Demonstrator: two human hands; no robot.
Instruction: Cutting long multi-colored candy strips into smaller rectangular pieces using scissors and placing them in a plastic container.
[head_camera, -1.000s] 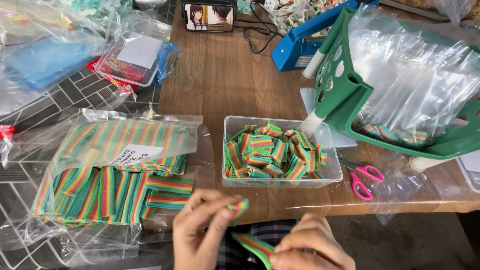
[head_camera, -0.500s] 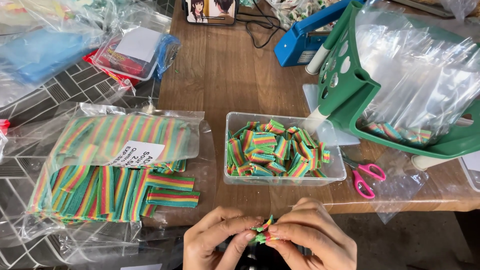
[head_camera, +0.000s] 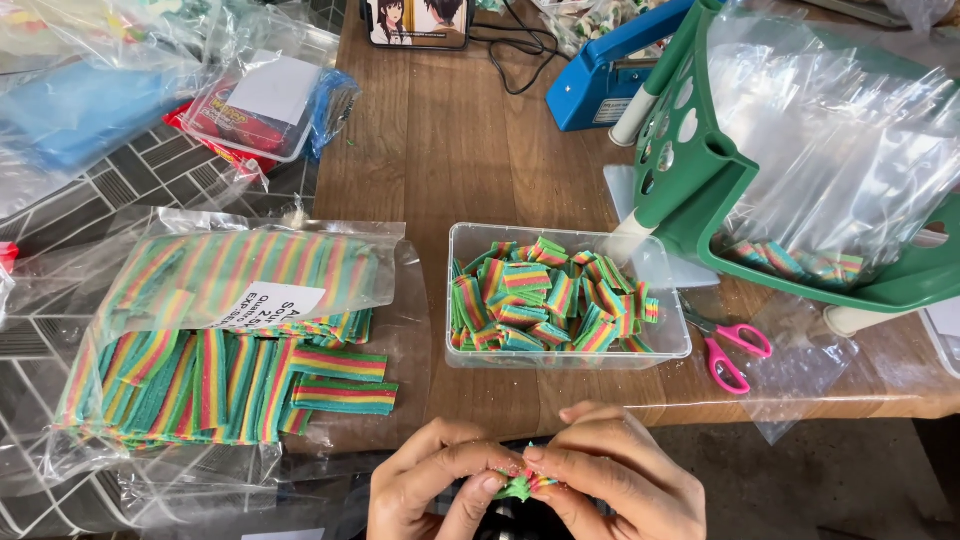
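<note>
My left hand (head_camera: 428, 485) and my right hand (head_camera: 615, 475) meet at the bottom edge of the view, fingertips pinched together on a small folded piece of rainbow-striped candy strip (head_camera: 518, 486). Just beyond them on the wooden table (head_camera: 460, 150) stands a clear plastic box (head_camera: 470, 240) filled with several folded rainbow candy pieces (head_camera: 545, 300). To the left lies an open clear bag (head_camera: 240, 275) with a white label, holding long rainbow candy strips (head_camera: 220, 385) that spill out toward me.
Pink-handled scissors (head_camera: 728, 345) lie right of the box. A green plastic basket (head_camera: 700, 190) full of clear bags tilts at the right. A blue heat sealer (head_camera: 600, 80) and a phone (head_camera: 415, 22) stand at the back; packaged goods (head_camera: 255, 105) lie at the left.
A second ago my hands were apart, with a long strip hanging from the right one. They have since come together and the strip is folded small between my fingertips.
</note>
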